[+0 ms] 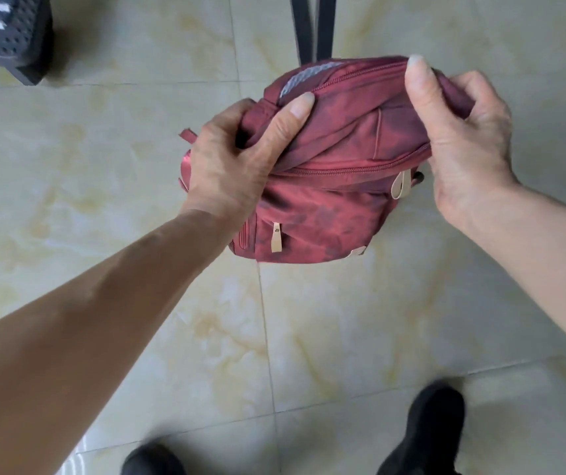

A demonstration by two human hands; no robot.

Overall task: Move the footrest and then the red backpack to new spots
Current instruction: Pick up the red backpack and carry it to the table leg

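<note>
While the red backpack (329, 173) hangs above the tiled floor (343, 320), both hands — left hand (237, 166), right hand (459, 138) — pinch its top fabric, probably for carrying.

red backpack (329, 186), gripped by both hands
</note>
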